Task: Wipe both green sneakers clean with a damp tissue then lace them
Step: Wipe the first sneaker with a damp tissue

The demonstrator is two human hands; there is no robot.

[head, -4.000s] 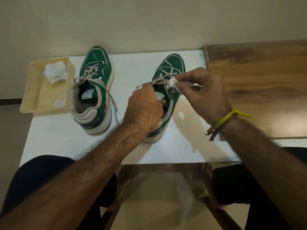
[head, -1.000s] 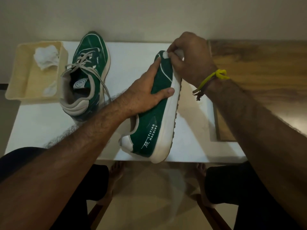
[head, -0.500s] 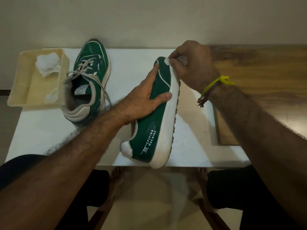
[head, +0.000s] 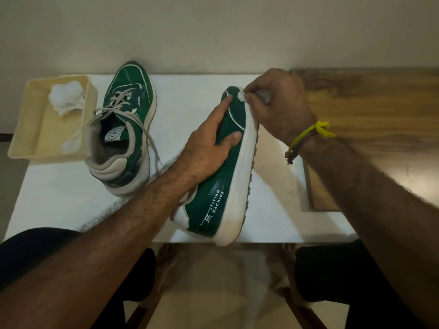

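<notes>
One green sneaker (head: 213, 198) with a white sole is tipped on its side on the white table (head: 59, 198), its heel over the near edge. My left hand (head: 209, 143) grips its upper, thumb across the green side. My right hand (head: 278, 103) pinches a small white tissue (head: 241, 96) against the toe of that sneaker. The other green sneaker (head: 126, 129) stands upright to the left, its grey laces loose and trailing.
A cream tray (head: 31, 136) at the table's far left holds crumpled white tissue (head: 66, 98). A wooden surface (head: 380, 110) adjoins the table on the right. A wall runs behind. My knees and bare feet show below the table's near edge.
Four seconds ago the right sneaker stood upright with my hands at its laces. It now lies tipped on its side, and the tissue stays at the toe over the last second.
</notes>
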